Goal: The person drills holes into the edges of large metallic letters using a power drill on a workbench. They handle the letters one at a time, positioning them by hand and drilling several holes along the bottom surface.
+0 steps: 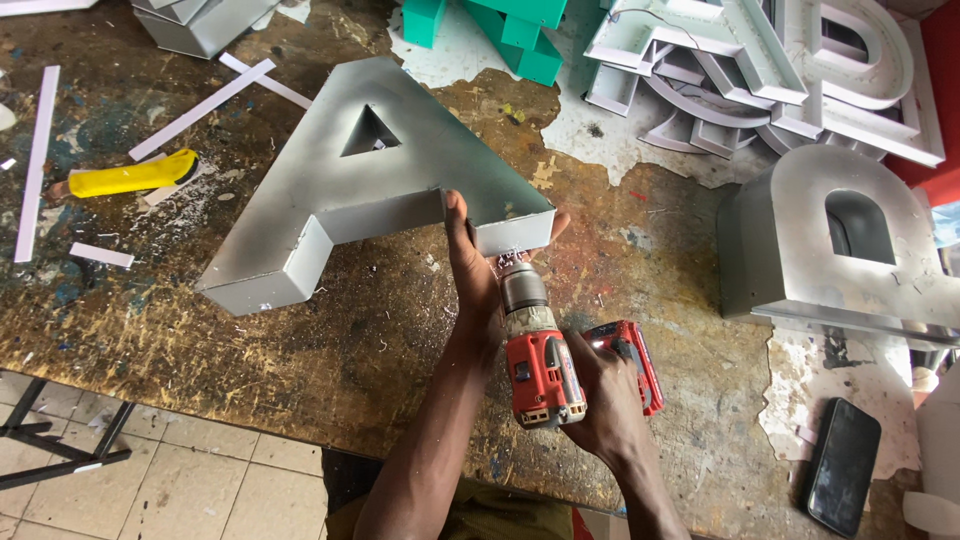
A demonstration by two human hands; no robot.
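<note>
Sheet-metal letter, judged light, stiff and sharp-edged: we brace its leg with left hand while right hand grips the red drill.

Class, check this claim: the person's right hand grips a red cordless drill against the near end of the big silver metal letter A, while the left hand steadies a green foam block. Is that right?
Not quite. In the head view, the left hand steadies the big silver metal letter A itself, not a green block. The right hand does grip the red cordless drill against its near end.
</note>
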